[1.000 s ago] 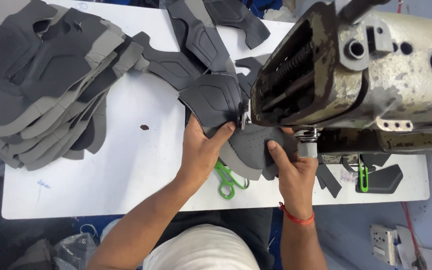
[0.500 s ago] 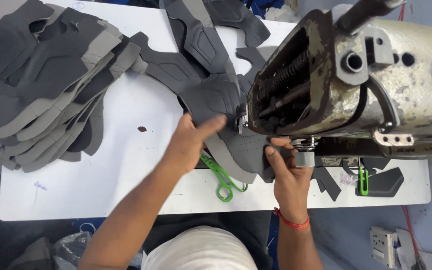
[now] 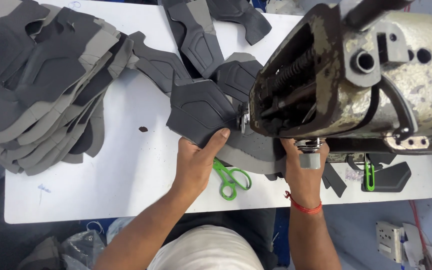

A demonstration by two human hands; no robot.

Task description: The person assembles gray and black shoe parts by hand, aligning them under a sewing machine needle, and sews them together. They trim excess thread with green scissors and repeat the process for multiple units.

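White counter crowded: left hand pinching dark grey moulded shoe-upper panel, right hand flat beside the worn cream sewing machine needle, so a slip risks fingers or a crooked seam.

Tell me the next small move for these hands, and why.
Probably ease the dark grey shoe panel a little further under the sewing machine. The left hand pins its near edge, the right hand rests on the piece below the machine head, and the panel's edge already sits at the needle.
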